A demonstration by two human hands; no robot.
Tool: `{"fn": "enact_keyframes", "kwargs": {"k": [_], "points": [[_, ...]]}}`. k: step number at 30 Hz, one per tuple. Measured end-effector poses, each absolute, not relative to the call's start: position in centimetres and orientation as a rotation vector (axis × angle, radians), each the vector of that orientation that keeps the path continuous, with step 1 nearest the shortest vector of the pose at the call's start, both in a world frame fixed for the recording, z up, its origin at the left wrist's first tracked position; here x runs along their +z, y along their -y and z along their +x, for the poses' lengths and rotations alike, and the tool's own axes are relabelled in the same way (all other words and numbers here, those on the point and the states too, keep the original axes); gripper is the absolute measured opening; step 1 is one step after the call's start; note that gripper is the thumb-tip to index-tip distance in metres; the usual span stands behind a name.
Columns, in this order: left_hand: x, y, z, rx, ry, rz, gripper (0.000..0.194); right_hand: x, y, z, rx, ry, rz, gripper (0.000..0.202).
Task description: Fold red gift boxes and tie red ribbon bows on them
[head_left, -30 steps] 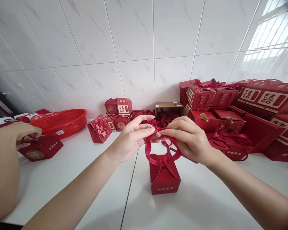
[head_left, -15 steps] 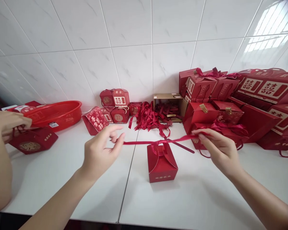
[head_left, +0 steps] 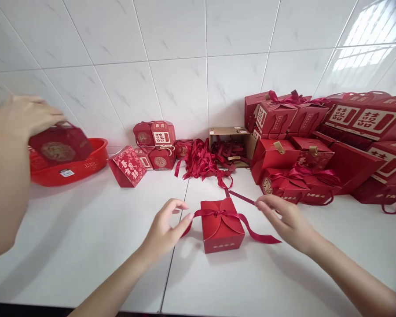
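A small red gift box (head_left: pixel 222 235) stands upright on the white table, its top flaps folded together. A dark red ribbon (head_left: pixel 259 235) crosses the top with a knot in the middle, and its two tails hang out to the sides. My left hand (head_left: pixel 165 226) is left of the box, thumb and fingers apart, the thumb touching or very near the left tail. To the right, my right hand (head_left: pixel 284 218) is open above the free right tail. Its fingertips overlap the end of a flat dark red strap (head_left: pixel 240 197) behind the box.
A co-worker's hand (head_left: pixel 29 114) holds a red hexagonal box (head_left: pixel 59 145) above a red plastic basket (head_left: pixel 66 174). Along the tiled wall lie a ribbon pile (head_left: pixel 201 160), a cardboard box (head_left: pixel 229 131) of straps and several red boxes (head_left: pixel 163 158). Stacked gift boxes (head_left: pixel 363 119) fill the right.
The ribbon, stretched taut above the box before, now lies across its top, and the right tail has been let go. Both hands have come lower and inward. The co-worker's box has risen over the basket.
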State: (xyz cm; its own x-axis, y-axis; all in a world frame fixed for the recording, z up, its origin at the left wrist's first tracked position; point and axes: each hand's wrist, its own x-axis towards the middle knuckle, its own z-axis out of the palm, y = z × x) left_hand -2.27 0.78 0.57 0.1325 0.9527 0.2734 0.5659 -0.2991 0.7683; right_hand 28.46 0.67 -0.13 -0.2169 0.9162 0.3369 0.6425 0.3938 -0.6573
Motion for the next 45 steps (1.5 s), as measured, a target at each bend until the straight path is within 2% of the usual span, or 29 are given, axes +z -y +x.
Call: {"fn": "enact_keyframes", "kwargs": {"k": [5,6,9,13,15,20,23,27,29,32,35,37,40,45], "points": [[0.4,-1.4,1.6,0.976,-1.289,1.765,0.015,0.1,-1.4,24.6,0.916,1.959,-1.201,0.03],[0.2,-1.4,1.8,0.974,-1.282,1.754,0.015,0.2,-1.4,24.2,0.957,1.955,-1.199,0.035],[-0.2,-1.4,1.7,0.96,-1.262,1.688,0.017,0.5,-0.9,23.7,0.954,1.996,-1.242,0.059],[-0.2,-1.7,1.5,0.877,-1.205,1.561,0.023,0.6,-0.7,23.6,0.987,1.947,-1.298,0.06],[-0.1,-2.0,1.2,0.794,-1.168,1.55,0.028,0.3,-0.9,23.7,1.081,1.888,-1.268,0.056],[0.1,-2.9,-0.3,0.671,-1.279,1.685,0.051,-0.6,-2.0,25.5,1.211,1.7,-1.135,0.023],[0.5,-3.5,-1.4,0.597,-1.405,1.698,0.05,-0.7,-2.0,27.0,1.093,1.85,-1.051,0.027],[2.0,-5.0,-2.5,0.31,-1.372,1.644,0.03,-0.8,-1.5,27.8,0.691,2.181,-1.091,0.03],[3.0,-5.8,-2.7,0.163,-1.255,1.614,0.021,-1.2,-1.4,27.3,0.399,2.123,-1.189,0.028],[4.4,-6.2,-2.1,0.04,-1.061,1.559,0.021,-1.3,-1.7,26.1,0.124,1.906,-1.153,0.027],[4.8,-4.9,-0.2,0.287,-0.988,1.454,0.035,-0.5,-2.0,24.6,0.273,1.851,-1.005,0.022],[4.4,-3.4,1.4,0.555,-1.045,1.482,0.034,0.3,-2.1,23.7,0.515,1.844,-0.961,0.021],[2.9,-1.1,3.4,0.816,-1.16,1.799,0.026,1.2,-2.2,22.6,0.876,1.78,-0.993,0.022],[0.3,0.0,3.9,0.984,-1.179,2.279,0.035,1.8,-2.3,21.9,1.144,1.73,-1.086,0.009]]}}
